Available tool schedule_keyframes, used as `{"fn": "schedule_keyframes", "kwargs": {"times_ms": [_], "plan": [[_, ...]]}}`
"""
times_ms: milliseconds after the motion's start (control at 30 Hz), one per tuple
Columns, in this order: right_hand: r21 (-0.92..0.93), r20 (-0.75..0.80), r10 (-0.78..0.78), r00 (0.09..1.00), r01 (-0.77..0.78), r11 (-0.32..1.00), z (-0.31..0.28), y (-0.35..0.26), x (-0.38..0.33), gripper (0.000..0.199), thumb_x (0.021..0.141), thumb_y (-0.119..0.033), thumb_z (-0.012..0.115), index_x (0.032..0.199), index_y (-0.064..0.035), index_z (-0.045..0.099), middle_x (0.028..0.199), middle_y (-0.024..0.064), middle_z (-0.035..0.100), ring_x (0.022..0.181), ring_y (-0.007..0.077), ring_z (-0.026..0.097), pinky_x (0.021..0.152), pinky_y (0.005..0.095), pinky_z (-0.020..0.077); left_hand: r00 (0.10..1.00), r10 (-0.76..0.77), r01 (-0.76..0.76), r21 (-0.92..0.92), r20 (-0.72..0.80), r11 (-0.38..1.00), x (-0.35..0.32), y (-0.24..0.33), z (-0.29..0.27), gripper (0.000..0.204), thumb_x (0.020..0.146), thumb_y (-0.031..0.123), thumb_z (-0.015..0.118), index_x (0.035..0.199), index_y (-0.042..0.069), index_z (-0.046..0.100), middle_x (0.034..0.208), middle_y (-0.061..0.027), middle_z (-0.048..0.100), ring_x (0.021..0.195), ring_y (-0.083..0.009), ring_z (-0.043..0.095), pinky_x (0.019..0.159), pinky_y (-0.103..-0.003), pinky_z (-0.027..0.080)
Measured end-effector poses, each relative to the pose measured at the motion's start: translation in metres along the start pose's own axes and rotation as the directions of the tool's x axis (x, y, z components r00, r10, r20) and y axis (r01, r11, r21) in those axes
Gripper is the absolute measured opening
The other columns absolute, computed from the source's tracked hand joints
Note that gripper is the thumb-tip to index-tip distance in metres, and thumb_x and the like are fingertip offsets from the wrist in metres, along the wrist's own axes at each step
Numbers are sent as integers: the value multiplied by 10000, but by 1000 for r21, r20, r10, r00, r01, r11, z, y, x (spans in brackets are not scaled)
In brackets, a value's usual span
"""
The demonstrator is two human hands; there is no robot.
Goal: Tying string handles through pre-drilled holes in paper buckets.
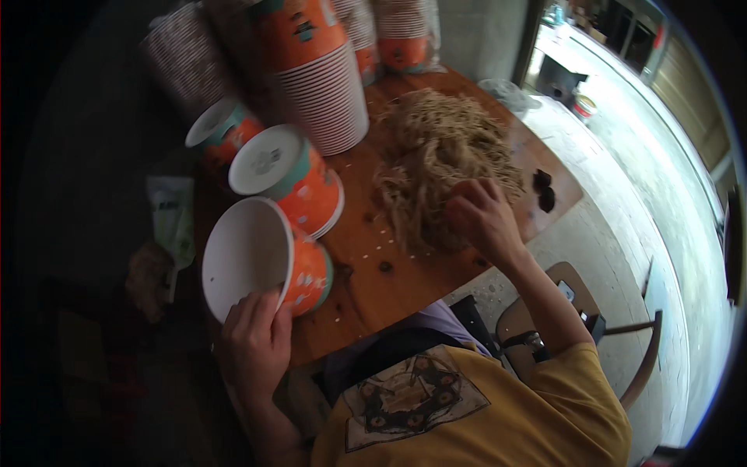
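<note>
An orange, white-lined paper bucket [311, 268] lies tipped on its side at the table's left edge, its mouth toward the left. My left hand [253, 338] is closed on the near part of its rim, fingers bent over the edge. Toward the right sits a loose heap of thin tan strands [447, 144], tangled like shredded fibre or dry noodles. At its near right side my right hand [486, 222] has its fingers curled together on the strands. How much it holds is hidden.
Behind the tipped bucket stand upturned paper buckets [268, 167] and a tall nested stack [323, 101]. More wrapped stacks [405, 39] are at the back. Dark sunglasses [545, 191] lie near the wooden table's [373, 303] right edge. A chair [537, 311] stands beyond my right arm.
</note>
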State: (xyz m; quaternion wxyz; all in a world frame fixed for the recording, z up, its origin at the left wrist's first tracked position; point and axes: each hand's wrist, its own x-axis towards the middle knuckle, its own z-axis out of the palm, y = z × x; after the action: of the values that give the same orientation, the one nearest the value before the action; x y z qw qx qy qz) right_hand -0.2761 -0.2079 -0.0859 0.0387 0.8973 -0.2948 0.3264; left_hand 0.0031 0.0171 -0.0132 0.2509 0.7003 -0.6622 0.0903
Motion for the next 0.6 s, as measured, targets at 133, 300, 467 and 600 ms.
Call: {"fn": "schedule_keyframes", "kwargs": {"times_ms": [133,300,467,600], "plan": [[-6,-69,52,996,-52,999,-2,-12,-4,202,689,-85,664,876,-102,590,1007,56,553,973,290,507,831,385,460,1000,4,-3,40,-31,999,0,-3,1,146,837,142,649,950,61,602,813,-109,585,753,-318,580,658,-405,465],[54,-97,11,995,-6,999,7,-30,1,203,638,-58,667,811,-88,566,978,53,557,955,287,508,814,387,457,1000,1,-2,-45,-23,999,-9,-11,-2,139,842,142,649,930,48,598,807,-109,592,744,-314,577,664,-403,448],[153,-62,-90,994,98,983,25,-49,10,213,645,-77,648,843,-78,571,978,76,542,920,293,512,777,393,463,999,-4,3,-6,-41,1000,-3,-7,1,171,840,150,651,961,45,590,805,-108,587,747,-312,578,666,-401,442],[346,-68,-168,983,182,921,59,-90,13,223,711,-140,657,911,-86,574,932,123,532,840,318,566,691,410,500,999,29,-31,115,19,993,-2,19,11,258,807,152,679,1031,63,588,825,-89,575,775,-289,577,676,-397,443]]}}
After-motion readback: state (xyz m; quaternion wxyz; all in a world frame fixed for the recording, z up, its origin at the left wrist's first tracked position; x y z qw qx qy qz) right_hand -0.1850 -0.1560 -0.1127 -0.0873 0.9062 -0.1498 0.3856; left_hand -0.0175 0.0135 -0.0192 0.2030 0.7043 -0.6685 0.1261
